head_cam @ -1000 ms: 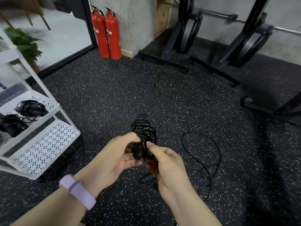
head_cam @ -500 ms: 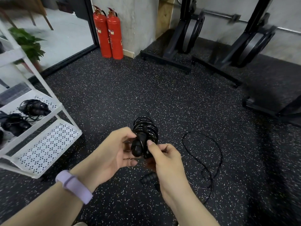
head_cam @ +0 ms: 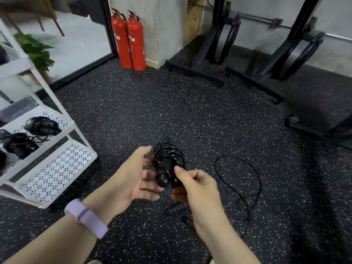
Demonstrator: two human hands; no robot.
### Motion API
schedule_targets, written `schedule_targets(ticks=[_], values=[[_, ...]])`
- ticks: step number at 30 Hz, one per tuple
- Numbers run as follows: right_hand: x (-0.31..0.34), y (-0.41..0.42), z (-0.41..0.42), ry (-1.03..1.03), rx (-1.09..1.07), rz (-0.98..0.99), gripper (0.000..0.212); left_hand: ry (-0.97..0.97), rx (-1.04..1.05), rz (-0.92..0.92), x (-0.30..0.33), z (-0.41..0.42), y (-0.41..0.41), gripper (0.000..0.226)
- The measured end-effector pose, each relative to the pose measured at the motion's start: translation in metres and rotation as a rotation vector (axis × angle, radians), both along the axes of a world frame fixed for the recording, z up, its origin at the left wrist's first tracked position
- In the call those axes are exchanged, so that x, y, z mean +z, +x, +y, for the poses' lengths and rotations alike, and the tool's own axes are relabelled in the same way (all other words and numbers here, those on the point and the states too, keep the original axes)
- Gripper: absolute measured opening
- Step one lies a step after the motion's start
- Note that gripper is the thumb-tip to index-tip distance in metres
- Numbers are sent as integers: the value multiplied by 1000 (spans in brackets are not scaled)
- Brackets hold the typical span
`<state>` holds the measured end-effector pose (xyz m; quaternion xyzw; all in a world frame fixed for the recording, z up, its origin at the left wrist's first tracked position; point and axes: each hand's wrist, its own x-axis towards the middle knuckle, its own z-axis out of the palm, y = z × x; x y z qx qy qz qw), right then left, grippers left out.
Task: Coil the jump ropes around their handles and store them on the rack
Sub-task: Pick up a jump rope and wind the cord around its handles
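Head view showed my right hand [head_cam: 196, 189] pinching one fully coiled jump rope [head_cam: 168, 164], left hand [head_cam: 129, 180] spread beside it, two coiled ropes [head_cam: 41, 124] already on the rack [head_cam: 62, 166], another rope [head_cam: 245, 180] loose on the floor.

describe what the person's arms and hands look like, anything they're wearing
Both forearms are bare, with no sleeves in view. The left wrist carries a lilac band, smooth and matte. The left hand and right hand wear no gloves or visible rings.
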<state>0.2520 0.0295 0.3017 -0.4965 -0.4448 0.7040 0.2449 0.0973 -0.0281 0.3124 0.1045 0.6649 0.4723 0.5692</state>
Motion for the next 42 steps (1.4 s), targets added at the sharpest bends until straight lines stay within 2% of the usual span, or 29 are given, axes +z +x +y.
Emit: schedule_targets(ticks=[3, 5, 10, 16, 21, 26, 30, 38, 42], values=[[2, -1, -2, 138, 25, -92, 31, -3, -57, 31, -3, 1, 1, 68], [5, -2, -3, 263, 63, -172, 35, 2, -54, 49, -5, 2, 2, 61], [13, -4, -3, 392, 127, -199, 45, 67, 5, 32, -4, 1, -5, 48], [20, 0, 14, 317, -119, -39, 39, 190, 61, -20, 2, -4, -11, 42], [18, 1, 16, 306, 24, -58, 33, 314, 45, -40, 11, -8, -13, 34], [20, -4, 8, 332, 221, 37, 36, 365, 137, -23, 12, -10, -16, 49], [21, -11, 2, 320, 336, 82, 38, 402, 174, -52, 14, -10, -15, 48], [16, -21, -5, 377, 334, 176, 28, 447, 161, -52, 17, -9, -13, 50], [17, -28, -11, 315, 293, 263, 25, 514, 179, -77, 20, -9, -14, 51]])
